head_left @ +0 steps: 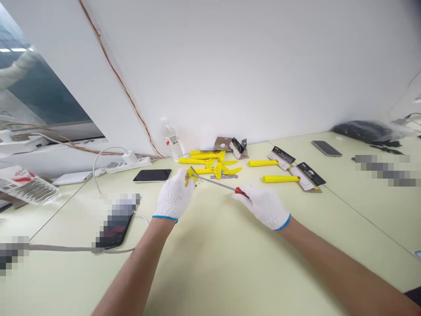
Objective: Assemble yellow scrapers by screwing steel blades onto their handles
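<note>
Both my hands wear white knit gloves. My left hand [173, 197] is closed around a yellow scraper part [190, 174], held just above the table. My right hand [264, 205] grips a screwdriver [217, 183] by its red handle; the metal shaft points left and its tip meets the yellow part. Behind the hands lies a pile of yellow scraper parts [212, 161] with small metal blades. Two yellow handles [263, 163] [281, 179] rest to the right, next to packaging cards [311, 175].
A plastic water bottle [171, 139] stands by the wall. A dark phone [152, 175] lies left of the pile, another phone [115, 228] on a cable nearer me, a third [326, 148] far right. A white power strip [128, 163] and cables run at left.
</note>
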